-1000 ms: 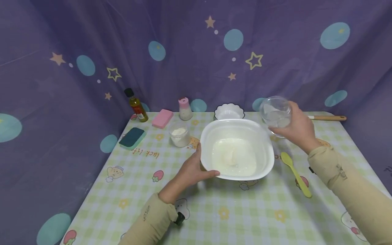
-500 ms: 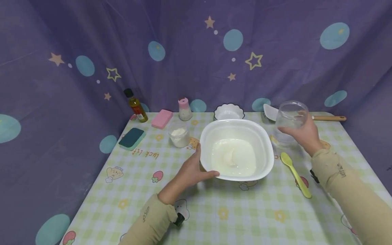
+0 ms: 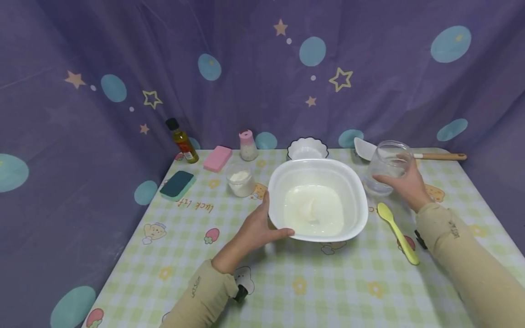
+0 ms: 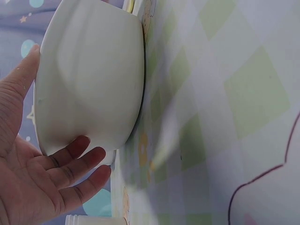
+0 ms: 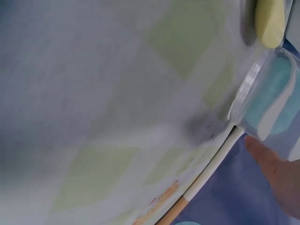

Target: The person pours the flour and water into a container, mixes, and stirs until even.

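On the checked green-and-white table (image 3: 311,291), my left hand (image 3: 256,228) has its grip wrapped on the near-left rim of the big white plastic bowl (image 3: 317,171), thumb on the edge, fingers under the side. Bowl sits mid-table with white liquid pooled in the bottom. Over on the right, my right hand (image 3: 404,184) has its grip curled round the clear glass jar (image 3: 385,166), which sits just beside the bowl's right rim, base down at the table. Yellow-green spoon (image 3: 397,233) lies right below that hand, near my sleeve. Small jar of white powder (image 3: 240,179) sits left of the bowl.
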A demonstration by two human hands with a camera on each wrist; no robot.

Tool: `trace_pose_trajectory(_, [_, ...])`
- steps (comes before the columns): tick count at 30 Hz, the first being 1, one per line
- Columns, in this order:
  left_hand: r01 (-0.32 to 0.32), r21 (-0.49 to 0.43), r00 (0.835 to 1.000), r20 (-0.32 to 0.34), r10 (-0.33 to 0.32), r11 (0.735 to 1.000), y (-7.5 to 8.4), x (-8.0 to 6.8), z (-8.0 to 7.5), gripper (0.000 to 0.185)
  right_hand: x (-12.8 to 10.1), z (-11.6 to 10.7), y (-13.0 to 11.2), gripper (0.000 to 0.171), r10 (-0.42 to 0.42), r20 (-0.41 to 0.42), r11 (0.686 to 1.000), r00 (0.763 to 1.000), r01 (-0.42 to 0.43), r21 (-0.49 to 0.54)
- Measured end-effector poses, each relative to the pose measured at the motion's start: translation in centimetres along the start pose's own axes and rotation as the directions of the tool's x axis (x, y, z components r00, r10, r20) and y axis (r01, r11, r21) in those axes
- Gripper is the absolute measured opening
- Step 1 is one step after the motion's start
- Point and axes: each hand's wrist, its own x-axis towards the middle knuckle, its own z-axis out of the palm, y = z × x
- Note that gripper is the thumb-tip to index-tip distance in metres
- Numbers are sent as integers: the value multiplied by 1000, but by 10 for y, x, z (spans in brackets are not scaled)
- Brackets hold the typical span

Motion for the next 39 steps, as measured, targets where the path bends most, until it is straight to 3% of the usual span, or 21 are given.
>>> trace_pose_trajectory(8, [12, 6, 1000, 1, -12, 1000, 0, 0, 0, 130, -2, -3, 0, 114, 19, 56, 999, 998, -21, 29])
trace_pose_trajectory(18, [5, -5, 1000, -3, -5, 1000, -1, 1, 1, 130, -18, -16, -2, 117, 71, 125, 997, 990, -66, -47])
trace_pose_trajectory(27, [54, -1, 999, 11, -54, 999, 1, 1, -1, 132, -41, -30, 0, 113, 112, 185, 989, 976, -92, -116])
trace_pose_trajectory(39, [57, 5, 998, 14, -57, 998, 0, 2, 0, 132, -78, -35, 7, 97, 142, 362, 972, 921, -61, -226])
